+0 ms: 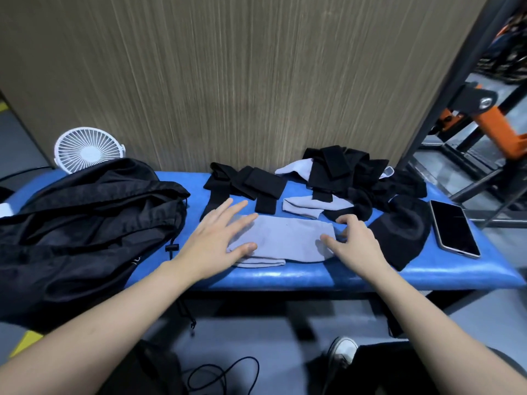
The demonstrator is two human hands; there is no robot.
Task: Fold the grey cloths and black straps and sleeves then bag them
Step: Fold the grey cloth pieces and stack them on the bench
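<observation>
From the left, the black bag (85,223) slumps on the bench (285,276), its mouth turned toward my work so folded pieces can go straight in, I'd judge. A fan (88,149) stands behind it. My left hand (216,238) lies spread flat on the left end of the grey cloth (285,238), pinning it to the bench; the thumb presses the near edge. Beyond it sits a bundle of black straps (248,183). My right hand (353,240) rests open on the cloth's right end, fingers curled lightly at the edge, gripping nothing that I can see. I read this as smoothing before a fold. Farther back is a heap of black sleeves (356,172) with another cloth (305,206) beneath, kept clear of the folding space. A phone (453,228) lies at the right end.
</observation>
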